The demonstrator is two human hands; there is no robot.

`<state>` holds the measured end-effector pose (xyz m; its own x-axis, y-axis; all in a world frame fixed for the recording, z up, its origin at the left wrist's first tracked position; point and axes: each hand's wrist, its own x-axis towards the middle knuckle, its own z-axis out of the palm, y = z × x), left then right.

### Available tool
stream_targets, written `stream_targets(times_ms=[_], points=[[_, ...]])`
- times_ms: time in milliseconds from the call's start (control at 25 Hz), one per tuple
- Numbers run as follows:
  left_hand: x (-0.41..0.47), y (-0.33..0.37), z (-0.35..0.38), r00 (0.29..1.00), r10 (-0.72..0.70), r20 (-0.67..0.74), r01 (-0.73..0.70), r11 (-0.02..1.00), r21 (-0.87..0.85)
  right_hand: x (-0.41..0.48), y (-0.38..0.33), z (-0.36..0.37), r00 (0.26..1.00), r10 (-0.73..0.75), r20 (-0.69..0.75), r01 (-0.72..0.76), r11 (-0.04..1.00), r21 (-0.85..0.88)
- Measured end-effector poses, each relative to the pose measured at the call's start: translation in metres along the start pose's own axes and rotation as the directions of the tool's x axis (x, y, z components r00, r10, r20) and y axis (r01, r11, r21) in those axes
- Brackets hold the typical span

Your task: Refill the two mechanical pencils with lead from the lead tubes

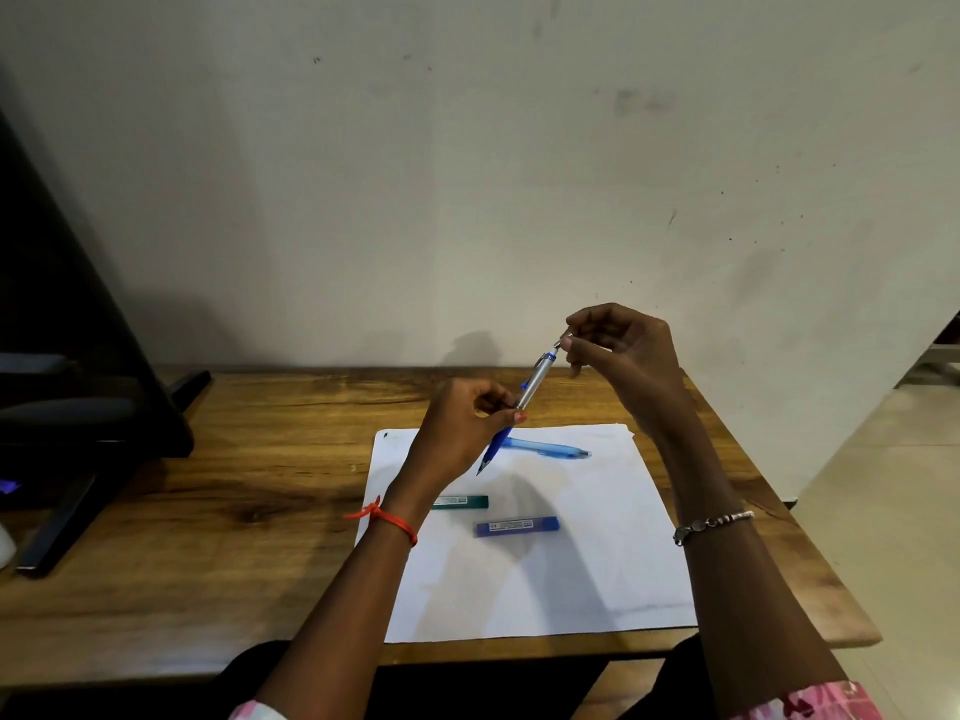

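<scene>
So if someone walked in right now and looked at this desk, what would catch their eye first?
Probably the silver and blue mechanical pencil held tilted above the white paper, gripped mid-barrel by the left hand while the right hand pinches its top end. Below it on the paper lie a light blue mechanical pencil, a green lead tube and a blue lead tube.

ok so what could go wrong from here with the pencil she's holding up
1. The right hand pinches the small cap at the top of the silver pencil, held above the table. If it slips, it could bounce off the wooden edge and be lost.
2. The left hand holds that pencil tilted, tip down; the blue pencil lies just beneath and could get knocked.
3. Both lead tubes, the green tube and the blue tube, sit near the left wrist, which could sweep them off the paper.
</scene>
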<state>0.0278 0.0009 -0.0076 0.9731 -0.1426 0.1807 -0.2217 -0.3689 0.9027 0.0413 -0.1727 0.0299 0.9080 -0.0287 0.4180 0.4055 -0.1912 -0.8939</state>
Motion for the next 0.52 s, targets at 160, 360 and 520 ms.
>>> stream_targets(times_ms=[160,360,520], points=[[-0.0001,0.0001,0.0004,1.0,0.004,-0.005,-0.004,1.0,0.008,0.0007,0.0034,0.0011,1.0,-0.018,0.018,0.019,0.997,-0.072],[-0.0002,-0.0009,0.0023,1.0,-0.019,-0.014,0.018,0.997,-0.07,0.0005,0.0046,0.0045,0.998,-0.051,0.041,0.052,0.998,-0.021],[-0.0027,-0.0013,0.0098,1.0,-0.021,-0.018,0.019,0.996,-0.09,0.0018,0.0042,0.0035,0.995,-0.058,0.086,0.063,0.997,-0.052]])
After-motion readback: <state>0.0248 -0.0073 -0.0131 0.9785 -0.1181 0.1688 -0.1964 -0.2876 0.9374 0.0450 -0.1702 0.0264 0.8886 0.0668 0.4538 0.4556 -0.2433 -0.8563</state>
